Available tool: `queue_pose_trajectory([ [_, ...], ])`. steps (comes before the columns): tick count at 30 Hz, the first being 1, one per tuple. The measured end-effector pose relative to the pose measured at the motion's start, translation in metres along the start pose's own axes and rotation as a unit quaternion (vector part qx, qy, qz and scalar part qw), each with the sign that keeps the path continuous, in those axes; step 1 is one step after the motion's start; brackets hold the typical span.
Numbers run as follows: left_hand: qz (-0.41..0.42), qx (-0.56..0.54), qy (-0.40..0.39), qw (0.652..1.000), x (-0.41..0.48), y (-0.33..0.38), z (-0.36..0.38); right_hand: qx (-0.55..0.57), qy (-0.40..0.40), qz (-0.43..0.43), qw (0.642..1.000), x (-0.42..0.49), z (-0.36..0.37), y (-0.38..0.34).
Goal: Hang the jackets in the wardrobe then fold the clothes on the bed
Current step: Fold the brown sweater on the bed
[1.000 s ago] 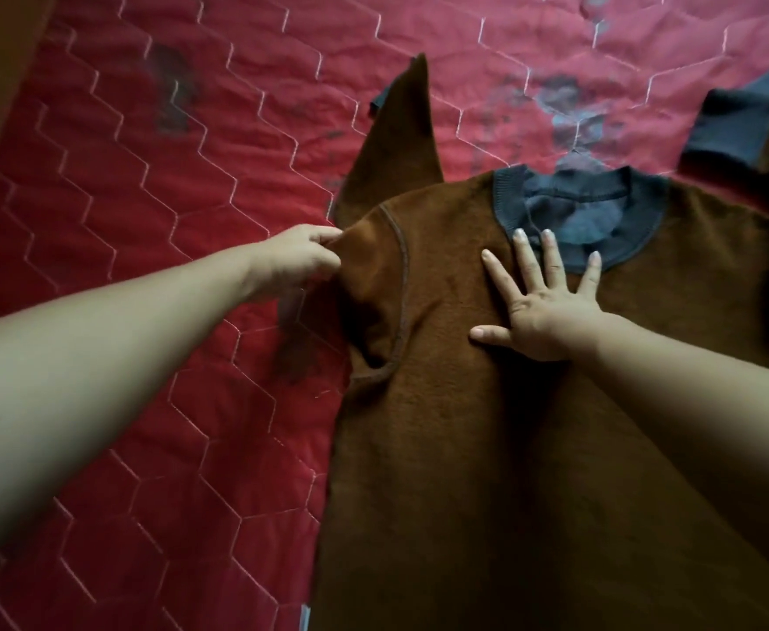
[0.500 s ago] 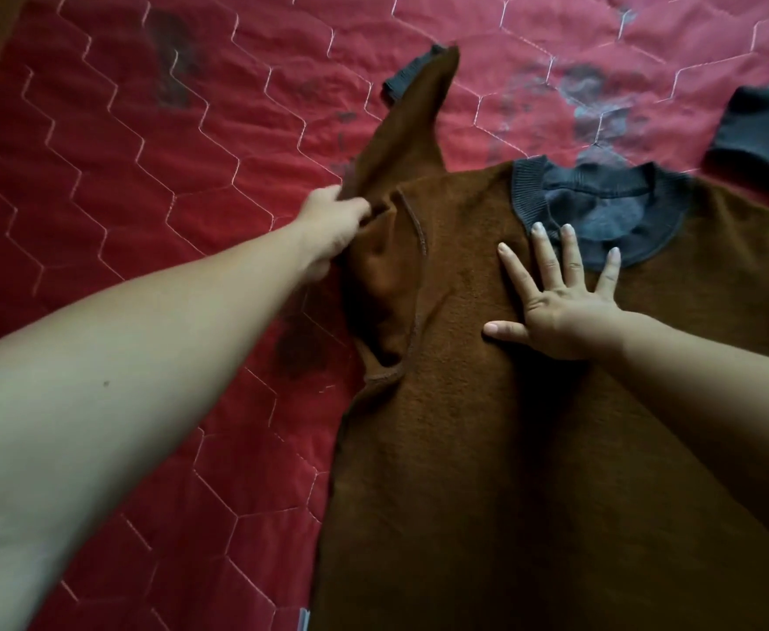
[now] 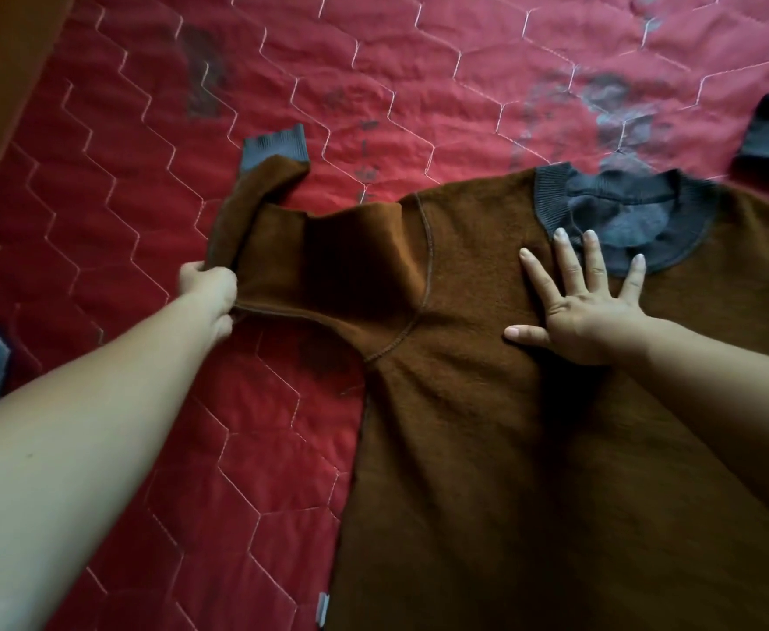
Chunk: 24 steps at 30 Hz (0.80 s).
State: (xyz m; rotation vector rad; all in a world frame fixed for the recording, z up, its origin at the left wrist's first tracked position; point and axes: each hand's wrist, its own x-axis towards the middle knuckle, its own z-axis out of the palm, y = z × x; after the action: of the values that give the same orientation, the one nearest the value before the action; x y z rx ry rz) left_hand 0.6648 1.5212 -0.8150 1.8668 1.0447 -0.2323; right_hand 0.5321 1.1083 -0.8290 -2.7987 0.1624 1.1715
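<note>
The red quilted bedspread (image 3: 100, 230) lies under the brown sweater (image 3: 487, 439), which is spread flat with its grey collar (image 3: 687, 230) at the far end. Left of the collar, the sleeve (image 3: 337, 257) stretches outward and doubles back. My right hand (image 3: 587, 316) presses flat just below the collar, fingers spread. My left hand (image 3: 210, 289), well left of the collar, grips the sleeve's bend, fingers curled round the cloth. The grey cuff (image 3: 275, 148) lies beyond.
</note>
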Motion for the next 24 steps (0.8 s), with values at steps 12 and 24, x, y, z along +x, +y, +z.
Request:
queue_pose_trajectory([
  [12, 0.407, 0.532, -0.002, 0.742, -0.016, -0.004, -0.021, 0.071, 0.149, -0.17, 0.972, 0.01, -0.026, -0.13],
  [24, 0.126, 0.104, 0.037, 0.986, 0.037, -0.027, -0.074, 0.008, 0.079, -0.078, 0.994, 0.035, 0.007, -0.156],
])
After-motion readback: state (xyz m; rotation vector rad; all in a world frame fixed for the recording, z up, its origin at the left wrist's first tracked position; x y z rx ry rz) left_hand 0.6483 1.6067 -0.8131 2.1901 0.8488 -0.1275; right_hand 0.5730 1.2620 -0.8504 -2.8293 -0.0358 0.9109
